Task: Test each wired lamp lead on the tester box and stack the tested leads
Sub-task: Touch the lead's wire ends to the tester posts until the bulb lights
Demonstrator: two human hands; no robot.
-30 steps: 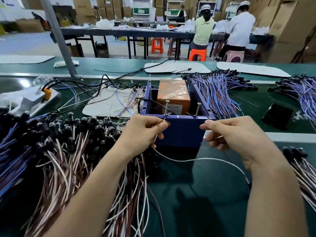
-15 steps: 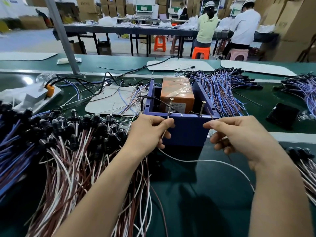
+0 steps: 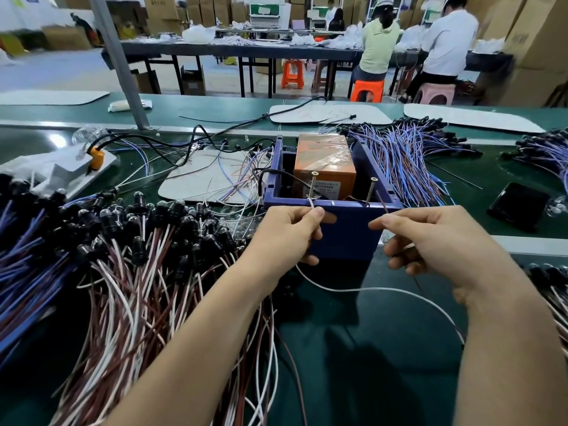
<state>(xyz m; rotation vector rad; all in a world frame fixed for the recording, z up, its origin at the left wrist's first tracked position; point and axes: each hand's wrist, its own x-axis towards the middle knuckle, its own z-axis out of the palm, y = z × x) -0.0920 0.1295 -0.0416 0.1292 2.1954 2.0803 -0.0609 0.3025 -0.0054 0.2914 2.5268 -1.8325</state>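
Observation:
The blue tester box [image 3: 344, 238] stands in front of me with an orange battery block [image 3: 324, 162] inside and two upright screws, left screw [image 3: 312, 186] and right screw [image 3: 371, 189], at its front wall. My left hand [image 3: 282, 238] pinches the white wire [image 3: 368, 289] of a lamp lead, its tip touching the left screw. My right hand [image 3: 430, 244] pinches the brown wire [image 3: 382, 206], whose tip points up just right of the right screw. The lead's lamp end is hidden behind my right arm.
A big heap of black lamp heads with white and brown leads [image 3: 129, 265] lies at the left. Blue-wired leads [image 3: 402, 161] are piled behind the box. A black phone [image 3: 519, 206] lies at right, more leads [image 3: 550, 287] at the far right. People sit at tables behind.
Both hands have lifted slightly toward the box. The white wire tip now meets the left screw and the brown wire tip has risen beside the right screw.

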